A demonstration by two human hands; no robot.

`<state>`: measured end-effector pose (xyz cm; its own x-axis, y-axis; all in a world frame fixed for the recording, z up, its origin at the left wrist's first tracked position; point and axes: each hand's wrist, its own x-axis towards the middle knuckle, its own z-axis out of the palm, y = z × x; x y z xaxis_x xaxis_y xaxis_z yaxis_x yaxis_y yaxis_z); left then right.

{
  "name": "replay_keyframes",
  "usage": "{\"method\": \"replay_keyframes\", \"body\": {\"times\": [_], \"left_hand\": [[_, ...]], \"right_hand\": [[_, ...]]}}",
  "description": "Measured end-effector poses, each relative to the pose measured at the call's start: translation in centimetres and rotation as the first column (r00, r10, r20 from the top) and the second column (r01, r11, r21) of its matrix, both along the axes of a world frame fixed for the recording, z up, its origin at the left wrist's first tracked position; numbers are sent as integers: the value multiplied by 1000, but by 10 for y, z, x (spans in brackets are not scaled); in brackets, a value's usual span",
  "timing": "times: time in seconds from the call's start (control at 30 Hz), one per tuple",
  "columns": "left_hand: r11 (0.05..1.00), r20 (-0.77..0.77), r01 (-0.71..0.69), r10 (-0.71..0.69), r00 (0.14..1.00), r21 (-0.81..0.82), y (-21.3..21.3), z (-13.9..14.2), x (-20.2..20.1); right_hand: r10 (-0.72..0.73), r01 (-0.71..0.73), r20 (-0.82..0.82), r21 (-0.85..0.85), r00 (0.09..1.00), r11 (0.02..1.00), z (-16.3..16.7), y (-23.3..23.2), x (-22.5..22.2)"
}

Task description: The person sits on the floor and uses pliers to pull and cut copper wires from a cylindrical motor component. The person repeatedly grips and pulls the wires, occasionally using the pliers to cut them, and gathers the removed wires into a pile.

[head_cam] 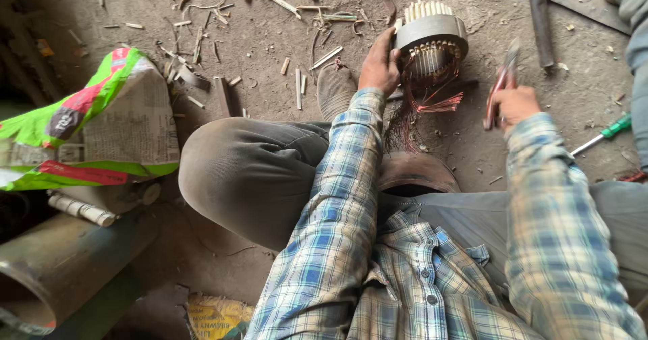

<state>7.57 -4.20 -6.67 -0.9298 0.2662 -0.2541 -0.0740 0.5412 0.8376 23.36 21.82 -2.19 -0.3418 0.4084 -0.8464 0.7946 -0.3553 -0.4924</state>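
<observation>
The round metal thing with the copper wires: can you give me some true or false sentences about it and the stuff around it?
1. The left hand rests on the round metal motor core. True.
2. The right hand is empty. False: it grips red-handled pliers.
3. Copper wire hangs out of the core's lower end. True.
4. The core sits on a table. False: it is on the dirt floor, between the person's legs.
5. A green-handled screwdriver lies on the floor by the right arm. True.
6. The green and red sack is held in the left hand. False: it lies apart, off to the left.
</observation>
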Motion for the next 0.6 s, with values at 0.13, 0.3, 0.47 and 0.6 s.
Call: {"method": "replay_keyframes", "body": {"times": [0.13, 0.3, 0.47, 0.6], "left_hand": [[998, 39, 37, -39, 998, 56, -4, 1, 2], [970, 24, 209, -208, 978, -126, 0, 25, -1], [883, 77, 358, -352, 933, -303, 7, 33, -13], [816, 56, 428, -443, 895, -388, 10, 34, -21]], "right_hand": [[99, -133, -433, -49, 896, 990, 80, -4, -2], [109, -294, -499, -310, 860, 904, 147, -58, -19], [362, -461, -351, -258, 864, 849, 136, -97, -30], [592, -596, -88, -25, 801, 803, 118, -108, -28]]}}
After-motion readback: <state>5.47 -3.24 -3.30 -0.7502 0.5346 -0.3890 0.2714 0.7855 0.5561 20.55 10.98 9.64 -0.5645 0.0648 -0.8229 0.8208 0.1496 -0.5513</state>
